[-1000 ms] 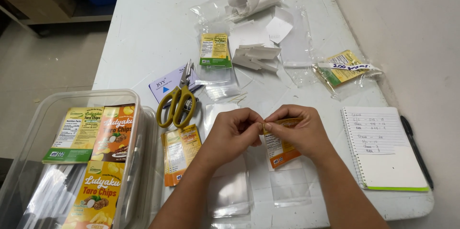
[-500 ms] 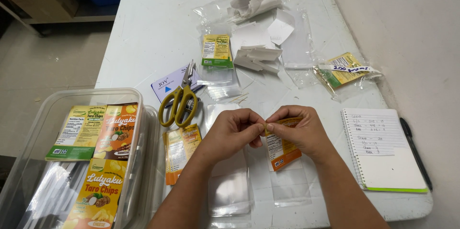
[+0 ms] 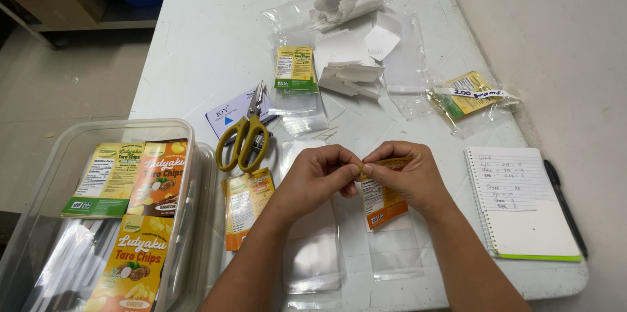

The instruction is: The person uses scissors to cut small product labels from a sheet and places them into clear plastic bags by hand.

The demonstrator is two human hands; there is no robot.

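Near the white worktop's (image 3: 196,37) front edge, left hand (image 3: 318,178) and right hand (image 3: 406,178) pinch the orange printed label sticker's (image 3: 382,199) top corner; fingers clenched; seemingly light, floppy, tacky, best handled by its edges

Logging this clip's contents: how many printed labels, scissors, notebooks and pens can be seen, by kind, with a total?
Printed labels: 8, one orange pinched by the left hand and right hand, four in the plastic bin, three others on the table.
Scissors: 1
Notebook: 1
Pen: 1
Total: 11
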